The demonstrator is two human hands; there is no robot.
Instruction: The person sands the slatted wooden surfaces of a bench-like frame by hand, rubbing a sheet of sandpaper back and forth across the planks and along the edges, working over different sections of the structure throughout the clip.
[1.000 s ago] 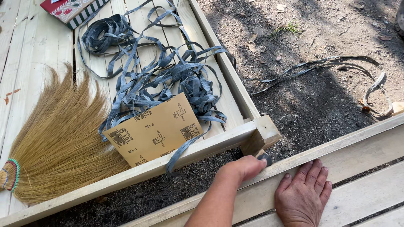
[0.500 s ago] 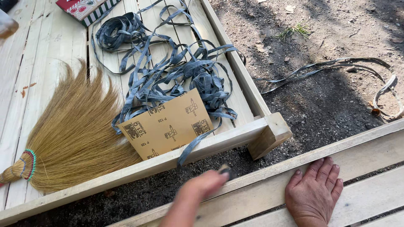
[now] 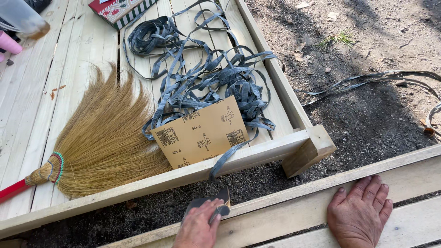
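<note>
My left hand (image 3: 197, 226) at the bottom centre is shut on a folded dark piece of sandpaper (image 3: 212, 205), pressed against the upper edge of a pale wooden board (image 3: 285, 206). My right hand (image 3: 360, 212) lies flat on the same board at the lower right, fingers spread and holding nothing. Across a strip of dark soil, a full tan sandpaper sheet (image 3: 202, 133) lies on a wooden deck, leaning on the deck's front rail (image 3: 257, 156).
A straw broom (image 3: 101, 142) with a red handle lies on the deck at left. A tangle of grey strapping (image 3: 206, 69) covers the deck's middle. A patterned box (image 3: 119, 9) sits at the top. Bare soil (image 3: 367, 115) with loose straps lies to the right.
My left hand has slid left along the board's edge with the sandpaper piece under it. My right hand has stayed flat on the board.
</note>
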